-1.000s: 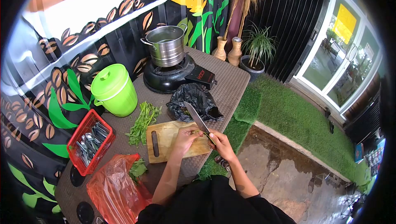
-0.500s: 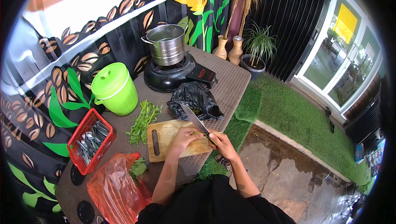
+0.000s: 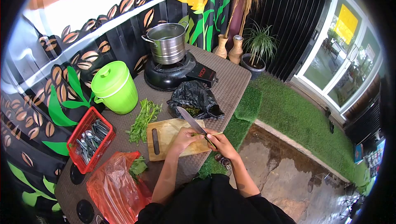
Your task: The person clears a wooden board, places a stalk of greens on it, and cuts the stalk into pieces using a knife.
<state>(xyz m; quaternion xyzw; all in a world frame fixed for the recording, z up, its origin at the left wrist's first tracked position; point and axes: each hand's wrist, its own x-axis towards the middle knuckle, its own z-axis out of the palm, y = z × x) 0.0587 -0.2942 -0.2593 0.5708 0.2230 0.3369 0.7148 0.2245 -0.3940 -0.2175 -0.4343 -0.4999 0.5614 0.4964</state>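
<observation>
A knife points up and to the left above the wooden cutting board, its handle in my right hand. The fingers of my left hand are pinched at a thin green stem beside the blade. Both hands meet over the board's right part, and fingers hide much of the stem. Beyond the board lies an open black plastic bag with greens inside. Leafy green stalks rest on the table left of the board.
A steel pot stands on a black stove. Nearby are a lidded green bucket, a red basket of cutlery and a red plastic bag with leaves. The table edge is at right.
The knife blade has shifted slightly left and down, toward the board. A thin stem now shows more clearly beside my right hand's fingers. Both hands have stayed nearly in place.
</observation>
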